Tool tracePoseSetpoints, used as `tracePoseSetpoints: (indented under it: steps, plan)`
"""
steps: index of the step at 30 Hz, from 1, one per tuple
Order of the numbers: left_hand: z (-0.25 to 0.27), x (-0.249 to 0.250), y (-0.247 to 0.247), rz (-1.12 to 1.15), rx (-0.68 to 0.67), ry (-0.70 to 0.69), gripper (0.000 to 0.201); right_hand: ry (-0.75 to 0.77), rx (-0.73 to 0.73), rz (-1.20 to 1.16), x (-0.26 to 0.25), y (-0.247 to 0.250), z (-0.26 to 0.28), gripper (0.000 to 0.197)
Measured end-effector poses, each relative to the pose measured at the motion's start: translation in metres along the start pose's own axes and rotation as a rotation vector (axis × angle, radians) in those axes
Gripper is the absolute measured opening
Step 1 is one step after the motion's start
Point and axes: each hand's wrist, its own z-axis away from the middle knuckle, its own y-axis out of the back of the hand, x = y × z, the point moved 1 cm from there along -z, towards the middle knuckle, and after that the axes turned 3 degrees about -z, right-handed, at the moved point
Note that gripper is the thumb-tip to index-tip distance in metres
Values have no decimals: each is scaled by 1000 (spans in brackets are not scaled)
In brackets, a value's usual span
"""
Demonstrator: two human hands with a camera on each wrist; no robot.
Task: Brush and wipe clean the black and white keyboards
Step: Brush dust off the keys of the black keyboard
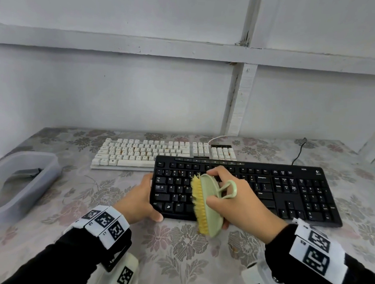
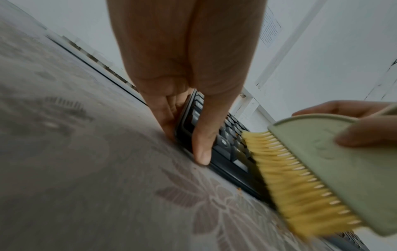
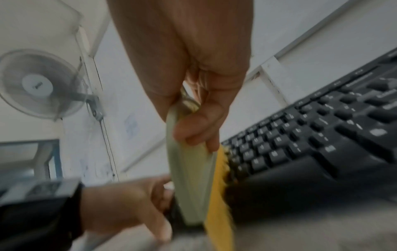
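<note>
At the far left of the table a translucent plastic tub [image 1: 21,183] holds a grey object I cannot make out. Right of it, the left hand [image 1: 139,199] clamps the left end of the flat black plastic keyboard [image 1: 288,190], thumb on the near edge, fingers at the side, steadying it. Behind that, on the far side and touching or nearly touching it, lies the cream-white keyboard [image 1: 151,154] with its white cable.

The right hand [image 1: 242,201] grips the oval pale-green scrubbing brush with yellow bristles [image 1: 207,204], tilted on edge, bristles facing left over the letter keys and reaching past the near edge.

This looks like the brushing step on the black keyboard, early in the job: the right half, the white keyboard and all wiping seem yet to come. The next stroke probably calls for bristles pressed flat between key rows while the left hand resists sliding.

A grey floral cloth [image 1: 176,250] covers the table; behind stands a white panelled wall [image 1: 120,84] with battens, and a wall fan [image 3: 43,84].
</note>
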Motion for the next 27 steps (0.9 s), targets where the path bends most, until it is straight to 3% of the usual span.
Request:
tracePoseSetpoints:
  steps: [3, 9, 17, 22, 27]
  plan:
    - [0, 1, 0, -3, -4, 5, 101, -1, 21, -92, -12, 14, -4, 35]
    - [3, 4, 0, 1, 1, 2, 98, 98, 226, -149, -31, 27, -39, 38]
    - [4, 6, 1, 6, 6, 6, 99, 107, 110, 121, -9, -1, -25, 32]
    - [4, 7, 1, 1, 5, 20, 99, 60, -6, 97, -3, 4, 0, 31]
    - [5, 8, 1, 0, 3, 22, 97, 123, 170, -42, -23, 28, -9, 31]
